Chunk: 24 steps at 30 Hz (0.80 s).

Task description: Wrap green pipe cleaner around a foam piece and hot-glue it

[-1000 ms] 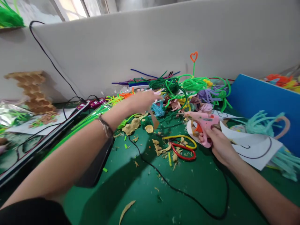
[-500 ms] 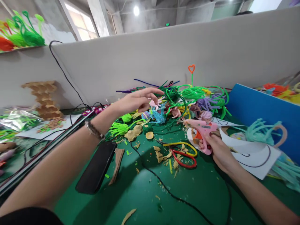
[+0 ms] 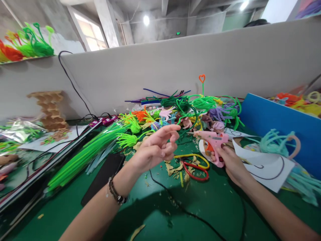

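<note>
My left hand (image 3: 155, 149) hovers above the green table (image 3: 215, 201), palm up, with thumb and forefinger pinched near each other; whether anything is between them I cannot make out. My right hand (image 3: 229, 160) grips a pink hot glue gun (image 3: 213, 138) whose nozzle points left toward my left fingertips. Red and yellow handled scissors (image 3: 195, 164) lie on the table just below both hands, among tan scraps. Behind them is a heap of coloured pipe cleaners (image 3: 200, 107).
A black phone (image 3: 104, 177) and a bundle of green pipe cleaners (image 3: 85, 154) lie at the left. The black cord (image 3: 175, 204) crosses the table. White paper (image 3: 265, 162) and a blue board (image 3: 276, 117) are at the right. A grey partition (image 3: 175, 67) closes the back.
My left hand has drawn back from the pipe cleaner heap toward me and turned palm up, fingers pinched. The right hand with the glue gun has barely moved. The view tilted up.
</note>
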Each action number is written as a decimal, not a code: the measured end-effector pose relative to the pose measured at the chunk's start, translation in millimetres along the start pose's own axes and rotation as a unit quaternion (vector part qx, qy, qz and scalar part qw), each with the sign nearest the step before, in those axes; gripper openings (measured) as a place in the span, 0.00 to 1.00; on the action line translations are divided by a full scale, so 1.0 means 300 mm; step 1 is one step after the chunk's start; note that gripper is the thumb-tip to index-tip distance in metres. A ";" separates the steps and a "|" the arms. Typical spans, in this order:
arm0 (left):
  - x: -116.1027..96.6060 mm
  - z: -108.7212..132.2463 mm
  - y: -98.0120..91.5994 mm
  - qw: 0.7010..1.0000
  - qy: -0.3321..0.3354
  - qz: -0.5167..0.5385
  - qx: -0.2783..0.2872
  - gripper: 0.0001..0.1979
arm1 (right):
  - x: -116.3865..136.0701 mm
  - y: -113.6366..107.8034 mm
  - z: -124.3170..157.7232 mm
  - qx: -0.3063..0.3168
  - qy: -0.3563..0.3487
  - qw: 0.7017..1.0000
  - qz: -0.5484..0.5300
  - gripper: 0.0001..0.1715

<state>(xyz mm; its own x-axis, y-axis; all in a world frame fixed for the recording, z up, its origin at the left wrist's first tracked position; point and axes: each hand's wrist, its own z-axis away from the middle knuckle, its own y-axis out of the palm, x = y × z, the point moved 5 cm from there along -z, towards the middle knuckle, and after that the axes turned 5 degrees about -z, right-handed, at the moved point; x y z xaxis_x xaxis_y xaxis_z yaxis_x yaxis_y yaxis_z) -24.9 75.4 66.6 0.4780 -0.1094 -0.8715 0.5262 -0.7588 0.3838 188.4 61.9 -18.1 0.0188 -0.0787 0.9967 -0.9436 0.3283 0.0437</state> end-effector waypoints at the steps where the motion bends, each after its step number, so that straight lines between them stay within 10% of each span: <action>1: 0.002 0.006 0.009 1.000 0.002 0.001 0.002 0.26 | -0.003 0.001 0.000 -0.001 0.011 1.000 -0.002 0.29; 24: -0.002 0.050 0.092 0.996 0.031 0.023 0.080 0.22 | -0.025 -0.012 -0.008 -0.050 0.053 0.997 -0.022 0.32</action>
<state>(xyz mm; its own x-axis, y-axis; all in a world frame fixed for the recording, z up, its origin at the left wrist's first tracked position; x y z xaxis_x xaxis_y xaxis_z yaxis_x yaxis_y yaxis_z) -21.3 44.9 73.1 0.5446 -0.1100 -0.8315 0.3859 -0.8473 0.3648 192.5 63.6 -25.7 0.0991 0.0026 0.9951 -0.9039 0.4185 0.0889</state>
